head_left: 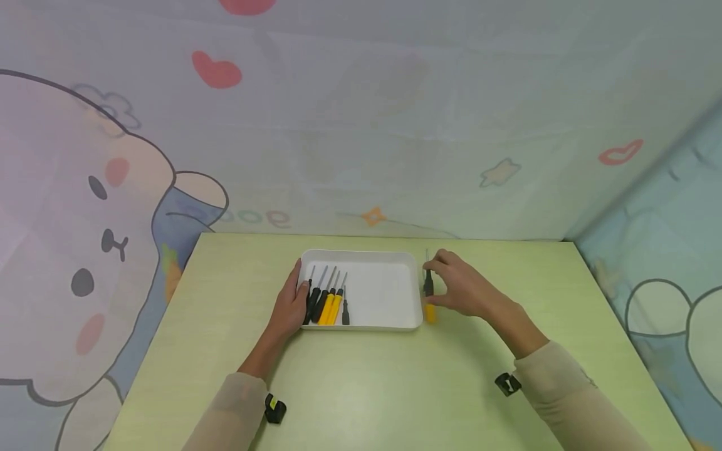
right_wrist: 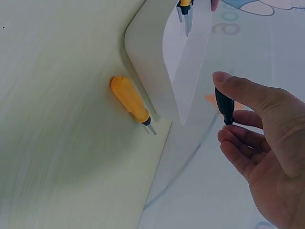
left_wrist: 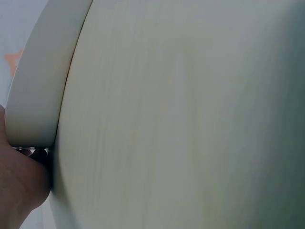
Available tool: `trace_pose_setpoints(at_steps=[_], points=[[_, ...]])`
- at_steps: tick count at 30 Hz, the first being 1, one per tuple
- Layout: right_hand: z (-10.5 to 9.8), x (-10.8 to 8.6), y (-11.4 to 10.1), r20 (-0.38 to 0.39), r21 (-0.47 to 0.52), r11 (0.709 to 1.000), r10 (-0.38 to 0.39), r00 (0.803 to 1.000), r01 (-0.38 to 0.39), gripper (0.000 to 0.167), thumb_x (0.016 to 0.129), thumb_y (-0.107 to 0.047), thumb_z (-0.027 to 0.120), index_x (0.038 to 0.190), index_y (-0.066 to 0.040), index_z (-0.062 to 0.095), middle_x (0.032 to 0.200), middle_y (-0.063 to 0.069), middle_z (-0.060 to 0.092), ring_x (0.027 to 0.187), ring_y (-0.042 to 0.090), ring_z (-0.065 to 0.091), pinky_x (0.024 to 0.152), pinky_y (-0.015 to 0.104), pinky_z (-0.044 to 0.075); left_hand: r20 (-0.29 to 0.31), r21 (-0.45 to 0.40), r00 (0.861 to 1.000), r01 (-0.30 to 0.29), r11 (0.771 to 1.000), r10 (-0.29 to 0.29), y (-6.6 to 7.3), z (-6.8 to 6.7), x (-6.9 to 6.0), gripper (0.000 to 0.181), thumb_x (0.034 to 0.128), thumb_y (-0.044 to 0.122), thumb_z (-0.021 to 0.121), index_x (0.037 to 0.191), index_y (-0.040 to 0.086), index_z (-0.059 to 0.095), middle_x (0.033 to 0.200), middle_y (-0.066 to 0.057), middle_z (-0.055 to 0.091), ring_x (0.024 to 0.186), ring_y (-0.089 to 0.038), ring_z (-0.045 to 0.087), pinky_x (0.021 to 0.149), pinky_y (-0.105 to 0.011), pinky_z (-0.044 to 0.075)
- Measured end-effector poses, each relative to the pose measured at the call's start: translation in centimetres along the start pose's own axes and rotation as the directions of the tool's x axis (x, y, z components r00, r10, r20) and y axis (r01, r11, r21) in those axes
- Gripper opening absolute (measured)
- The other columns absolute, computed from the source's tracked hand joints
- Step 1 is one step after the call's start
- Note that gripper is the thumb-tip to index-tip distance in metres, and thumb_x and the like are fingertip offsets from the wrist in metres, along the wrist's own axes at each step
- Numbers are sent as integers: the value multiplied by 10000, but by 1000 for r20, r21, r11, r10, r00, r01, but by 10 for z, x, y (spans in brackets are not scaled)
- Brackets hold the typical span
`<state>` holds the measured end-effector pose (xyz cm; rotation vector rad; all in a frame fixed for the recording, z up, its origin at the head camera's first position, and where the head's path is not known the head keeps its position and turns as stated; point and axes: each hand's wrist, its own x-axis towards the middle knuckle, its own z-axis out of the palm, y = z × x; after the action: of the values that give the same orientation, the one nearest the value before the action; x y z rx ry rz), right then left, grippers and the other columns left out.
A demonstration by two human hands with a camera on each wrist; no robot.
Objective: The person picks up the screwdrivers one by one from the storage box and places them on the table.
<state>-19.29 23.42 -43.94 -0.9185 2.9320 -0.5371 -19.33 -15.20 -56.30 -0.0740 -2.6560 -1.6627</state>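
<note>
A shallow white tray (head_left: 389, 294) lies on the table, and my left hand (head_left: 288, 307) grips its left side, with the thumb over the rim. Inside, toward the left, several screwdrivers (head_left: 329, 307) lie side by side, some dark-handled and some yellow-handled. My right hand (head_left: 464, 287), just past the tray's right side, pinches a small dark-handled screwdriver (right_wrist: 224, 106) between thumb and fingers. Below that hand a yellow-handled screwdriver (right_wrist: 127, 98) lies on the table beside the tray's right wall. In the left wrist view only the tray's outer wall (left_wrist: 40, 81) and part of the hand show.
The pale green table (head_left: 361, 382) ends at the back against a printed cloth wall (head_left: 361, 125). A second printed wall (head_left: 671, 250) stands at the right. Small black devices (head_left: 507, 384) sit by both sleeve cuffs.
</note>
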Motion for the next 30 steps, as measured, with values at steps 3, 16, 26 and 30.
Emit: trace_pose_setpoints(at_steps=[3,16,26,30], points=[[0,-1,1,0,1,1000,-2,1000,2,648,816,-243,948,1326,44,670,1118,86,549,925,206,502,793,377,487,-4,0,1000,1,1000,-1,0,0,0,613,1157,234,365,1722,165,138,1765,-55,189,1617,-251,177,1311,-474,138],[0,-4,8,8,2,1000,27,1000,-27,649,815,-234,947,1327,49,666,1150,100,555,948,221,527,822,396,504,-4,10,1000,17,1000,-17,1,1,1,613,1158,221,357,1723,167,126,1768,-57,183,1618,-252,175,1312,-475,131],[3,-7,17,27,18,999,43,999,-44,634,822,-210,940,1329,52,663,1168,118,572,969,230,547,849,415,518,-7,6,1000,19,1000,-19,-1,3,-1,613,1158,226,364,1723,165,132,1766,-52,191,1615,-254,187,1311,-477,138],[4,-7,20,36,10,999,51,998,-52,643,828,-218,935,1338,58,657,1187,144,575,980,244,553,866,426,522,-9,4,1000,12,1000,-12,0,2,1,614,1160,226,365,1723,168,127,1766,-50,187,1616,-252,181,1311,-473,139]])
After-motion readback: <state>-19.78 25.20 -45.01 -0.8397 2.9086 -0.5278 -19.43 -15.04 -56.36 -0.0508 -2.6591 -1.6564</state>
